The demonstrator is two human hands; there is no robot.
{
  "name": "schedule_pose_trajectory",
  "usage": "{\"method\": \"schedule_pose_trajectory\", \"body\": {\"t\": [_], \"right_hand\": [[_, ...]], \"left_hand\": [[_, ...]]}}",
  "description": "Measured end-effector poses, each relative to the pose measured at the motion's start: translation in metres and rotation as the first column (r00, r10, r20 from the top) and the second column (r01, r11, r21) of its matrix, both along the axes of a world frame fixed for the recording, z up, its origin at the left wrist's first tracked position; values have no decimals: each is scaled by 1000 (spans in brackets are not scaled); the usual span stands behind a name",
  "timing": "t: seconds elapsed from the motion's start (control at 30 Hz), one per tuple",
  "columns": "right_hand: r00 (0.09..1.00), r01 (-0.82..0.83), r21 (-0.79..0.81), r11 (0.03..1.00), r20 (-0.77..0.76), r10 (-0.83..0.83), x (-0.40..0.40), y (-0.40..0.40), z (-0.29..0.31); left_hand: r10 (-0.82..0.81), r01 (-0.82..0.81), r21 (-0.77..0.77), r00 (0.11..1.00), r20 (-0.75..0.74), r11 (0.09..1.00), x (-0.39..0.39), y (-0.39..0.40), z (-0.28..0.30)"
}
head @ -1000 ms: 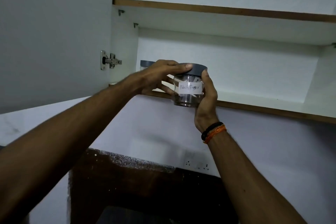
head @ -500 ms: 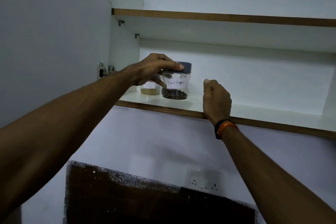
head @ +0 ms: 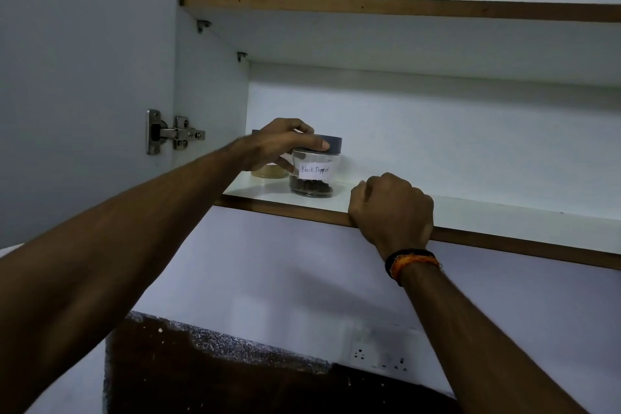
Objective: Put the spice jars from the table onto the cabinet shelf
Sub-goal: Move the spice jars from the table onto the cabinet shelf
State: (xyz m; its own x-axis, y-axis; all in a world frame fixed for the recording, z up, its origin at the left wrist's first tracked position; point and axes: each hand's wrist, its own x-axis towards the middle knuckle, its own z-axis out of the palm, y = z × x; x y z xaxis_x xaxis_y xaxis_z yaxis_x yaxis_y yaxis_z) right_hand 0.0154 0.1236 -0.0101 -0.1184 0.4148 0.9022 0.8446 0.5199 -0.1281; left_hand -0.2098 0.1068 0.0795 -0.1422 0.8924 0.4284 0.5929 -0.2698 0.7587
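Head view, looking up into an open cabinet. The pepper jar (head: 314,171), labelled "Black Pepper", stands upright on the lower shelf (head: 470,215) at centre frame, its long axis vertical and its base flat on the board near the front edge. The left hand (head: 285,144) reaches in from lower left and grips the jar from above, fingers curled over the grey lid (head: 332,144) and thumb against the glass below it. The right hand (head: 391,208) sits just right of the jar and apart from it, fingers curled over the shelf's front edge and holding no jar. The left hand is thus the only one on the jar, and release would call for a lift up and back toward the lower left. A second jar (head: 268,171), mostly hidden behind the left hand, stands just left of the pepper jar; whether the two touch cannot be told. An upper shelf (head: 403,8) spans the top of the frame, and a door hinge (head: 173,133) shows at mid-left.
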Motion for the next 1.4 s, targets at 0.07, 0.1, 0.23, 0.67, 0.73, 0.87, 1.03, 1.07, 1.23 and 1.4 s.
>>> {"method": "schedule_pose_trajectory", "body": {"t": [0.07,0.1,0.23,0.67,0.73,0.87,1.03,1.07,1.23,1.4], "right_hand": [[1000,-15,38,999,-18,16,0,1,-1],[999,-24,50,998,-23,25,0,2,-2],[999,-43,65,997,-12,44,-1,5,-3],[994,-85,194,977,-49,96,-2,8,-7],[994,-88,211,973,-49,100,-2,9,-7],[992,-102,226,969,-51,116,-2,9,-7],[991,-116,238,964,-45,130,-2,10,-8],[991,-115,242,964,-41,128,-2,11,-8],[992,-101,243,965,-49,117,-3,11,-8],[994,-91,222,971,-40,103,-3,11,-8]], "left_hand": [[46,-32,86,984,-174,996,-3,5,5],[98,-54,151,949,-301,987,-4,6,10],[203,-56,249,760,-617,967,-8,11,31],[255,-133,222,639,-726,966,-29,54,26],[271,-147,231,639,-720,962,-30,59,25],[297,-174,242,611,-733,955,-32,66,24],[318,-196,250,588,-744,948,-34,73,22],[324,-204,252,589,-740,946,-34,74,21],[341,-230,252,612,-713,940,-36,77,16],[327,-255,211,625,-709,944,-32,74,17]]}}
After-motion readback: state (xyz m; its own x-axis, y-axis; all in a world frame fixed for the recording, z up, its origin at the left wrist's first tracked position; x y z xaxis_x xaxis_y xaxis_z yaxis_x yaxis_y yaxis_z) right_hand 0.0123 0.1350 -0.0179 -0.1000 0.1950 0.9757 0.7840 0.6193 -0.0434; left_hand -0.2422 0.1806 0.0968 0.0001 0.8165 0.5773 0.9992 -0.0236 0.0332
